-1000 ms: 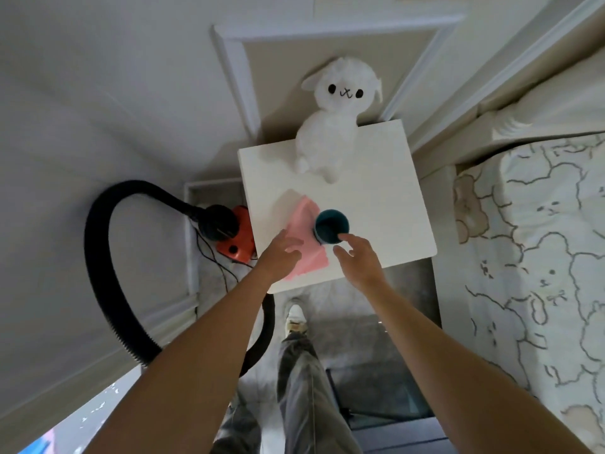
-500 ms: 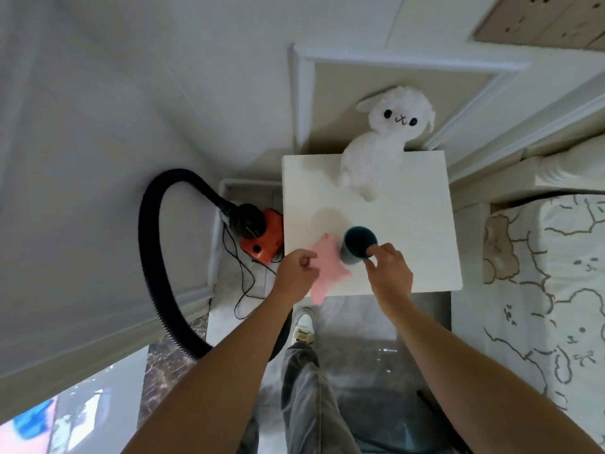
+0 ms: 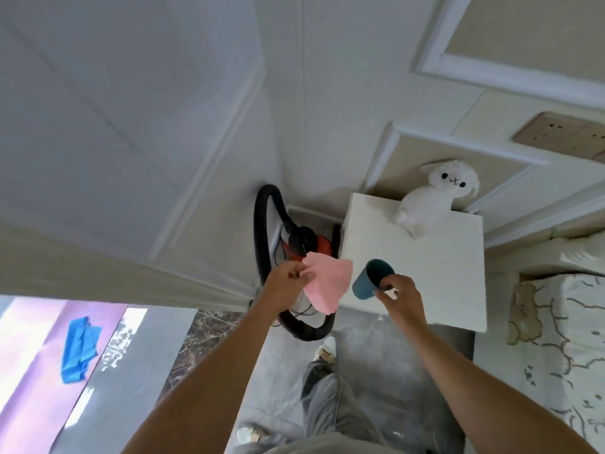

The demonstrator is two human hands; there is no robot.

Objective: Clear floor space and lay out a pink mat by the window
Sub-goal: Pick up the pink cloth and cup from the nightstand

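My left hand (image 3: 288,279) pinches a small pink cloth (image 3: 327,283), which hangs in the air just left of the white bedside table (image 3: 435,273). My right hand (image 3: 397,294) grips a dark teal cup (image 3: 371,279) by its rim, tilted and lifted over the table's front left corner. A pink-purple mat (image 3: 36,365) lies on the floor at the lower left, with a blue cloth (image 3: 78,348) on it.
A white plush lamb (image 3: 435,198) sits at the table's back edge against the wall. An orange vacuum (image 3: 304,245) with a looping black hose (image 3: 262,244) stands in the corner left of the table. A bed with bear-print bedding (image 3: 563,339) fills the right side. My legs and shoes (image 3: 325,350) stand on grey floor.
Both hands lifted off the table: the left raised the pink cloth, the right picked up the teal cup. The view swung left, bringing the mat and blue cloth into sight.
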